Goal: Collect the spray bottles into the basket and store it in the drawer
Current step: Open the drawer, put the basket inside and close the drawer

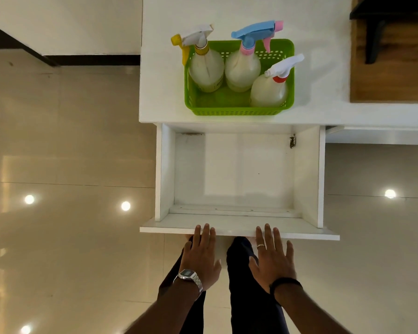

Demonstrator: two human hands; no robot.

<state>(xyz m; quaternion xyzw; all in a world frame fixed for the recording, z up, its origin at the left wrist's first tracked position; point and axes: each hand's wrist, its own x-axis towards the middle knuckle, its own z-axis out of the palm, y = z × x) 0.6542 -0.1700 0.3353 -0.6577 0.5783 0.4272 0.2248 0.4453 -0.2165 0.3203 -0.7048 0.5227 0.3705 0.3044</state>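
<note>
A green perforated basket (pixel 237 111) stands on the white countertop (pixel 162 92), just behind the drawer. Three spray bottles stand upright in it: one with a white and yellow trigger (pixel 206 68), one with a blue and pink trigger (pixel 242 68), one with a white trigger and red collar (pixel 269 91). Below it, the white drawer (pixel 237 174) is pulled out and holds nothing. My left hand (pixel 200 251) and my right hand (pixel 273 254) are flat and spread, fingertips resting on the drawer's front panel (pixel 237 229). Neither hand holds anything.
Glossy beige floor tiles (pixel 65 179) lie on both sides of the drawer. A wooden panel with a black bracket (pixel 391 56) sits at the right of the countertop. My dark-trousered legs (pixel 246 285) are below the drawer front.
</note>
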